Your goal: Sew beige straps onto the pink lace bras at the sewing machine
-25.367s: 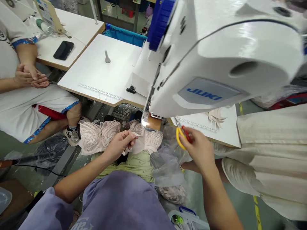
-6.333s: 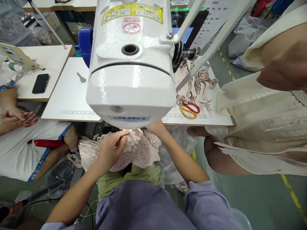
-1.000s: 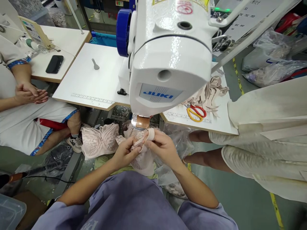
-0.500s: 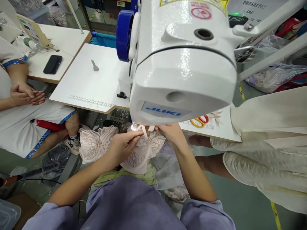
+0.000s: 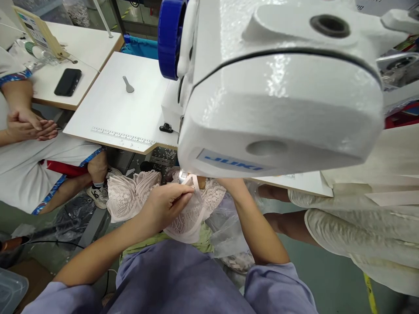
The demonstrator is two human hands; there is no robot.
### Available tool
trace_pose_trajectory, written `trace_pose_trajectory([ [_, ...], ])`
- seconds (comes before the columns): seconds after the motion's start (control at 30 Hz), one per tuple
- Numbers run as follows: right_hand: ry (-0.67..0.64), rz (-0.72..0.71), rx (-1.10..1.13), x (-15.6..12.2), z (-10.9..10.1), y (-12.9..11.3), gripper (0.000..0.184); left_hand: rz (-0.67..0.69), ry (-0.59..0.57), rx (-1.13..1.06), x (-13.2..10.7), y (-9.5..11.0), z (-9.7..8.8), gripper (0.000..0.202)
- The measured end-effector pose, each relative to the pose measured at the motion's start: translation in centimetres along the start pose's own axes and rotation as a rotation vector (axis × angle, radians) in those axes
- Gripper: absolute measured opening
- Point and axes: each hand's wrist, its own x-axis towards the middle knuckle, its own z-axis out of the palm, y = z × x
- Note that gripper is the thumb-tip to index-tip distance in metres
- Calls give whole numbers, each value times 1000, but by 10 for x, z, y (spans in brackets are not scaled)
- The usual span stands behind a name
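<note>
A pale pink lace bra (image 5: 193, 213) lies across my lap under the head of a white JUKI sewing machine (image 5: 275, 96). My left hand (image 5: 165, 205) pinches the lace and a thin pink strap right below the machine's foot. My right hand (image 5: 229, 182) reaches up under the machine head; only its wrist and heel show, the fingers are hidden by the machine. More pink lace (image 5: 131, 194) hangs to the left of my left hand.
The white sewing table (image 5: 114, 109) carries a printed ruler and a small grey lever (image 5: 127, 84). A seated person with clasped hands (image 5: 28, 126) is at left, beside a desk with a black phone (image 5: 67, 81). Another person in cream clothes (image 5: 366, 218) stands at right. Clear plastic bags (image 5: 229, 231) hang by my knees.
My head has moved closer, so the machine head now hides the scissors and my right fingers. Both hands stay at the foot, holding the lace and strap.
</note>
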Motion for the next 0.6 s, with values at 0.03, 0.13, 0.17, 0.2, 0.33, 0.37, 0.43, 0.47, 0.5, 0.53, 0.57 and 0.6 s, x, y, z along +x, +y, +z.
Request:
trace_pose_trajectory([
  [0.03, 4, 7, 12, 1, -1, 0, 24, 7, 2, -8, 0, 0, 0, 19],
  [0.13, 15, 47, 114, 1, -8, -2, 27, 57, -2, -25, -1, 1, -1, 19],
  [0.17, 28, 81, 196, -3, -13, -3, 27, 77, -9, -26, -3, 1, -2, 19],
  [0.2, 43, 130, 305, -10, -17, -5, 27, 86, -13, -26, -5, 0, -2, 20],
  [0.33, -17, 359, 734, -58, -34, -21, 23, 6, -21, -109, -17, -3, 3, 25],
  [0.37, -89, 389, 768, -71, -36, -27, 24, -17, -25, -151, -20, -4, 5, 28],
  [0.43, -238, 396, 759, -92, -35, -42, 29, -35, -50, -231, -26, -4, 10, 32],
  [0.47, -295, 380, 738, -98, -33, -49, 32, -39, -64, -261, -28, -3, 13, 32],
  [0.5, -334, 354, 718, -102, -31, -56, 33, -44, -78, -282, -30, -2, 15, 33],
  [0.53, -353, 323, 704, -103, -28, -62, 32, -49, -94, -295, -32, 0, 17, 33],
  [0.57, -354, 297, 690, -103, -25, -67, 30, -53, -113, -304, -34, 3, 19, 34],
  [0.6, -343, 277, 665, -103, -23, -71, 26, -58, -131, -309, -35, 5, 19, 36],
])
